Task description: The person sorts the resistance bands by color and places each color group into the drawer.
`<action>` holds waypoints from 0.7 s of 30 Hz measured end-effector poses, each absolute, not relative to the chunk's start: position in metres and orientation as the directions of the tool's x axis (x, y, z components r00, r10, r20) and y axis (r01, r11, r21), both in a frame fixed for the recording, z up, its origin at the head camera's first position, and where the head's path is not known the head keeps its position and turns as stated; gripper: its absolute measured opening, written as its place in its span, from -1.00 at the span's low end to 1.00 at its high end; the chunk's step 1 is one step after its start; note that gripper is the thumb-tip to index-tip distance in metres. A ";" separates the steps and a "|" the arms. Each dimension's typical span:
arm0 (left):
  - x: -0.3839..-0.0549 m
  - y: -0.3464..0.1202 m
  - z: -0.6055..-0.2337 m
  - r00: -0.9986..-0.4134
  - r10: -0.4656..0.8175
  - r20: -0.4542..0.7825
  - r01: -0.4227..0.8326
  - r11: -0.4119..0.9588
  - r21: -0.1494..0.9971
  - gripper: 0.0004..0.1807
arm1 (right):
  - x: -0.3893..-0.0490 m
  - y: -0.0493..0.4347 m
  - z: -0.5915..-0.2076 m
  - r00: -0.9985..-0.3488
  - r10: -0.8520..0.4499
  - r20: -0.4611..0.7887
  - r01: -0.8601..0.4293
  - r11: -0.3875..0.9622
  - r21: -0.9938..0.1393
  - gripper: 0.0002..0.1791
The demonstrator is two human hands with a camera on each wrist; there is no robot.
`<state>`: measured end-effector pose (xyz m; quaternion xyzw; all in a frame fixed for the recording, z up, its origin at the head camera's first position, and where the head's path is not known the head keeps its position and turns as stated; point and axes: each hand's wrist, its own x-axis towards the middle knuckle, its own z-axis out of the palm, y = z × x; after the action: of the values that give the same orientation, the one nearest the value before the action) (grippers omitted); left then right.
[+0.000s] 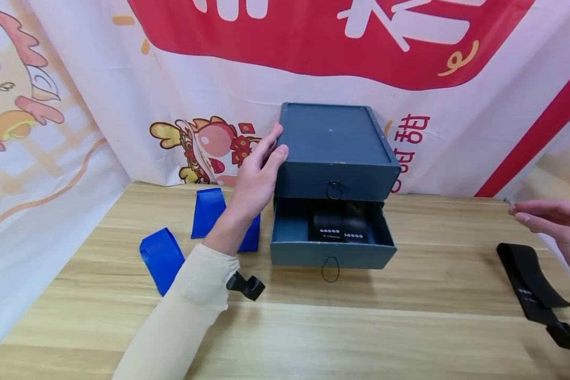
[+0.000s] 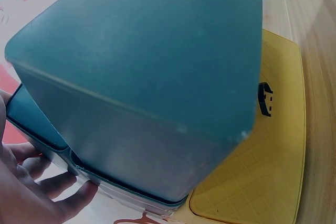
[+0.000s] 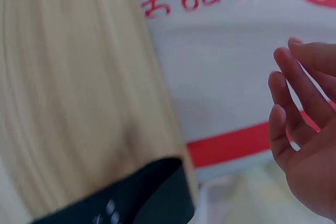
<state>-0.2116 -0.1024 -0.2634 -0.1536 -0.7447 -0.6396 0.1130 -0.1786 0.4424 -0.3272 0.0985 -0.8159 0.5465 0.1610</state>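
Note:
My left hand (image 1: 258, 174) rests on the left side of a dark blue two-drawer box (image 1: 332, 132), its thumb at the front corner. The left wrist view shows the fingers (image 2: 79, 200) against the box's side. The lower drawer (image 1: 332, 256) is pulled out and holds black bands (image 1: 337, 224) with white printing; the upper drawer is closed. At the right, my right hand (image 1: 558, 227) is raised with nothing in it, its fingers (image 3: 294, 90) loosely bent. Below that hand a folded black loop band (image 1: 527, 282) lies on the table.
Blue loop bands (image 1: 163, 258) stand left of the box, some partly behind the left arm. A printed white cloth (image 1: 209, 84) hangs behind the wooden table (image 1: 342, 332). A yellow surface (image 2: 273, 166) bearing a black piece shows only in the left wrist view.

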 end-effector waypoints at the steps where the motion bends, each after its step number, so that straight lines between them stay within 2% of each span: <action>1: -0.212 -0.102 -0.264 -0.928 0.085 0.364 0.372 0.135 0.918 -0.39 | -0.179 0.447 -0.331 -0.935 0.018 0.354 -0.317 0.400 -0.860 -0.62; 5: -0.212 -0.103 -0.264 -0.929 0.089 0.359 0.368 0.134 0.920 -0.39 | -0.180 0.466 -0.346 -0.959 0.029 0.281 -0.239 0.445 -0.863 -0.58; 15: -0.212 -0.102 -0.264 -0.932 0.089 0.352 0.361 0.147 0.921 -0.39 | -0.184 0.499 -0.387 -0.978 -0.009 0.210 -0.209 0.127 -0.970 -0.54; 21: -0.212 -0.101 -0.265 -0.929 0.092 0.358 0.368 0.142 0.919 -0.39 | -0.186 0.510 -0.400 -0.990 0.051 0.130 -0.109 0.298 -0.948 -0.56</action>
<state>-0.2117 -0.1014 -0.2645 -0.1536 -0.7479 -0.6365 0.1086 -0.1861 0.5097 -0.3996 0.0180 -0.8029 0.5920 0.0674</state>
